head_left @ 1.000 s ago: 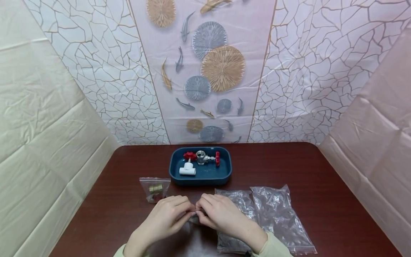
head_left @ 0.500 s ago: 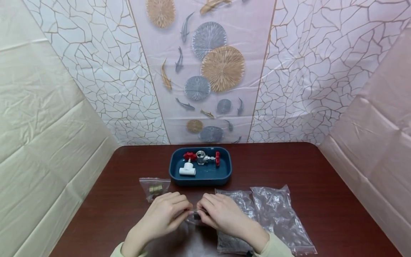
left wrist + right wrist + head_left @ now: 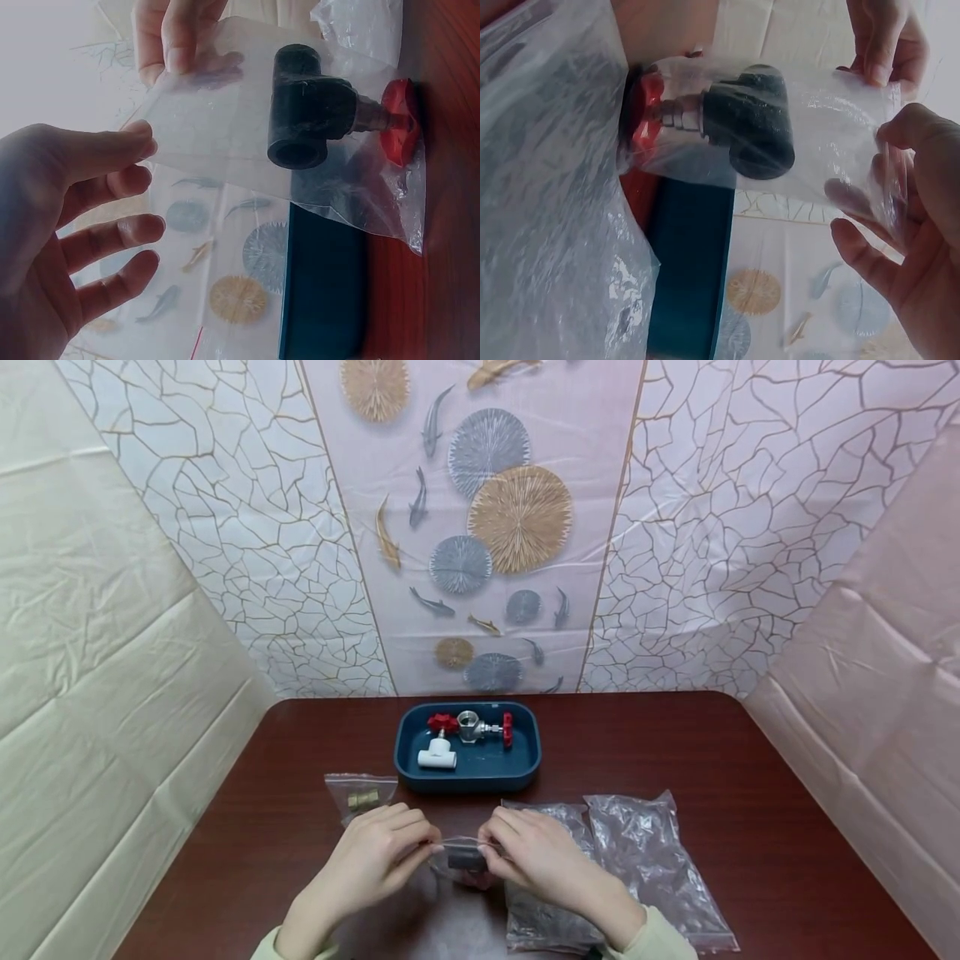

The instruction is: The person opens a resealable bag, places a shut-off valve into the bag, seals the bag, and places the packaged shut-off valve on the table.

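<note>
A clear plastic zip bag hangs between both hands, pinched at its top edge. Inside it sits a dark grey tee-shaped stop valve with a red handwheel at the bottom, close to the table. My left hand pinches one top corner between thumb and index finger, its other fingers loosely bent. At the opposite corner my right hand pinches the bag's edge. In the head view the bag's mouth shows as a slim gap between the hands, with the dark valve body below it.
A blue tray behind the hands holds a white tee valve and a metal valve, both red-handled. A small bag with a brass valve lies left. Two flat clear bags lie at right, one partly under the right forearm.
My hands have drawn apart, left hand leftward and right hand rightward, spreading the bag's top. More of the dark valve and its red handwheel now shows between them.
</note>
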Motion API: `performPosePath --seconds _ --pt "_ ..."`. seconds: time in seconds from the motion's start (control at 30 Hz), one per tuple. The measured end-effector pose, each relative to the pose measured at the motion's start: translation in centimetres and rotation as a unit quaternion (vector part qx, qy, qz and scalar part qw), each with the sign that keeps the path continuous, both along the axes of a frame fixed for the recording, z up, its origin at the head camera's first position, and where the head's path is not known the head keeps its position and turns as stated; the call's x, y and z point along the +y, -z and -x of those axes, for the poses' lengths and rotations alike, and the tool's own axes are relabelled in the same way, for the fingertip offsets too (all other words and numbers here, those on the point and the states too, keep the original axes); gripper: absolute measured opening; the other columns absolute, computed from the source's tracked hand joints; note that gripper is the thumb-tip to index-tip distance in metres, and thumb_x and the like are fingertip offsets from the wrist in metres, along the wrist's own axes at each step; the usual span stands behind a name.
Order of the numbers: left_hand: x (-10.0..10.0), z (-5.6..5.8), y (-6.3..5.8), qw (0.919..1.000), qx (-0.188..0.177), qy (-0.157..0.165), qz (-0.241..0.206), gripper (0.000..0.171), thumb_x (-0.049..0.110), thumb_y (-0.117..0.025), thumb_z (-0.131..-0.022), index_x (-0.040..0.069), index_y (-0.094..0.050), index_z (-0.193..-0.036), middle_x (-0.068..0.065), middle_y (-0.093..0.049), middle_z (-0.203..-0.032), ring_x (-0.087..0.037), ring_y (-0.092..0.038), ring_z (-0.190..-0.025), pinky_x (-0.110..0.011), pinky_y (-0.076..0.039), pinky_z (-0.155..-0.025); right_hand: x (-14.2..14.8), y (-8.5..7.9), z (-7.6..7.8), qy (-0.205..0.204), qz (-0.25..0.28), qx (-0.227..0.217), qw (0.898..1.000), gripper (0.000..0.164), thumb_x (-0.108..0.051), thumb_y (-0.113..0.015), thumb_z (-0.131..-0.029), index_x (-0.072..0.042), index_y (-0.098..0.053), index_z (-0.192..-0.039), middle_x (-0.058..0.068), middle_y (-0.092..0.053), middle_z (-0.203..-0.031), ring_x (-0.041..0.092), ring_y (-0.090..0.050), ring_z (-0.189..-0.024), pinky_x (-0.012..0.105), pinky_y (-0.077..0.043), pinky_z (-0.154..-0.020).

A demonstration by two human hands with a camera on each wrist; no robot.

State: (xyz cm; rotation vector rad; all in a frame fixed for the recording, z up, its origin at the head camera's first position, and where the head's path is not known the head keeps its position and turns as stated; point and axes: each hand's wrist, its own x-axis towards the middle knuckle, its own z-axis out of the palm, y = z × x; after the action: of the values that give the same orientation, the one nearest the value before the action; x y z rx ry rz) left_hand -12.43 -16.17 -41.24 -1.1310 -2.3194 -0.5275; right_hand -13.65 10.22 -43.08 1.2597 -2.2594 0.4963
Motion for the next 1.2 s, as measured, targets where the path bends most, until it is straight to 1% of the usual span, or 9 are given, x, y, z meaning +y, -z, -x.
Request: performPosePath --seconds 0.1,0.2,0.4,0.57,0.67,0.73,0.97,1.07,1.2 --pt "-0.1 0.0 0.0 1.0000 0.007 -0.006 0.000 0.005 0.029 -0.069 -0.096 0.024 -0.070 -0.093 0.017 -0.062 -0.087 -0.004 -0.053 -0.075 -0.023 -0.045 -0.067 0.5 0.1 0.0 0.004 0.006 -0.003 1.000 0.006 -0.017 -0.064 -0.092 -0.019 -0.059 -0.094 -0.011 -0.053 -0.087 0.005 -0.052 -0.074 0.025 -0.049 -0.067" --pt "-0.2 0.1 0.0 0.9998 0.013 -0.015 0.003 0.006 0.029 -0.070 -0.096 0.025 -0.071 -0.093 0.018 -0.061 -0.086 -0.004 -0.053 -0.075 -0.024 -0.046 -0.067 1.0 0.1 0.0 0.011 0.012 -0.006 1.000 0.009 -0.016 -0.066 -0.091 -0.020 -0.058 -0.094 -0.012 -0.052 -0.086 0.002 -0.049 -0.072 0.023 -0.046 -0.064" --pt "-0.5 0.0 0.2 0.9996 0.004 -0.026 0.012 0.006 0.029 -0.068 -0.096 0.025 -0.071 -0.093 0.017 -0.062 -0.085 -0.003 -0.053 -0.076 -0.025 -0.046 -0.067 1.9 0.3 -0.1 0.014 0.028 -0.004 1.000 0.012 -0.013 -0.066 -0.088 -0.020 -0.057 -0.091 -0.010 -0.052 -0.082 0.000 -0.043 -0.069 0.021 -0.042 -0.061" --pt "-0.6 0.1 0.2 0.9996 0.018 -0.018 0.007 0.004 0.028 -0.069 -0.096 0.025 -0.070 -0.093 0.017 -0.061 -0.085 -0.003 -0.053 -0.075 -0.024 -0.046 -0.067 2.2 0.3 -0.1 0.026 0.026 -0.005 0.999 0.012 -0.013 -0.066 -0.089 -0.021 -0.057 -0.091 -0.011 -0.053 -0.082 0.001 -0.043 -0.069 0.024 -0.042 -0.063" --pt "-0.7 0.2 0.4 0.9994 0.031 -0.013 0.000 0.005 0.027 -0.069 -0.096 0.024 -0.070 -0.092 0.017 -0.061 -0.085 -0.004 -0.053 -0.074 -0.024 -0.045 -0.067 2.3 0.3 -0.1 0.037 0.026 -0.005 0.999 0.012 -0.014 -0.067 -0.088 -0.021 -0.057 -0.090 -0.012 -0.052 -0.082 0.001 -0.044 -0.070 0.026 -0.041 -0.064" --pt "-0.7 0.2 0.4 0.9994 0.033 -0.013 -0.002 0.005 0.027 -0.069 -0.096 0.024 -0.070 -0.092 0.017 -0.061 -0.084 -0.004 -0.053 -0.073 -0.023 -0.045 -0.066 2.4 0.4 -0.2 0.042 0.025 -0.003 0.999 0.012 -0.014 -0.067 -0.088 -0.021 -0.057 -0.089 -0.013 -0.051 -0.082 0.001 -0.044 -0.069 0.027 -0.041 -0.064" --pt "-0.7 0.3 0.4 0.9991 0.039 -0.015 -0.003 0.004 0.027 -0.069 -0.096 0.025 -0.069 -0.092 0.017 -0.060 -0.084 -0.004 -0.052 -0.073 -0.023 -0.044 -0.067 2.7 0.5 0.0 0.040 0.035 0.007 0.999 0.010 -0.015 -0.067 -0.087 -0.020 -0.059 -0.091 -0.013 -0.053 -0.082 0.001 -0.047 -0.069 0.027 -0.045 -0.065" --pt "-0.7 0.3 0.3 0.9989 0.044 -0.014 -0.003 0.005 0.027 -0.069 -0.096 0.025 -0.069 -0.092 0.017 -0.061 -0.084 -0.004 -0.053 -0.073 -0.024 -0.044 -0.067 2.8 0.6 0.1 0.036 0.039 0.016 0.998 0.009 -0.016 -0.067 -0.088 -0.019 -0.060 -0.091 -0.013 -0.054 -0.083 0.002 -0.049 -0.069 0.028 -0.047 -0.066" --pt "-0.7 0.3 0.2 0.9990 0.043 -0.014 -0.002 0.004 0.026 -0.069 -0.096 0.024 -0.069 -0.091 0.016 -0.061 -0.084 -0.005 -0.053 -0.073 -0.024 -0.045 -0.067 2.9 0.8 0.2 0.042 0.035 0.015 0.998 0.006 -0.018 -0.066 -0.091 -0.019 -0.061 -0.092 -0.013 -0.055 -0.084 0.004 -0.053 -0.071 0.029 -0.049 -0.067"
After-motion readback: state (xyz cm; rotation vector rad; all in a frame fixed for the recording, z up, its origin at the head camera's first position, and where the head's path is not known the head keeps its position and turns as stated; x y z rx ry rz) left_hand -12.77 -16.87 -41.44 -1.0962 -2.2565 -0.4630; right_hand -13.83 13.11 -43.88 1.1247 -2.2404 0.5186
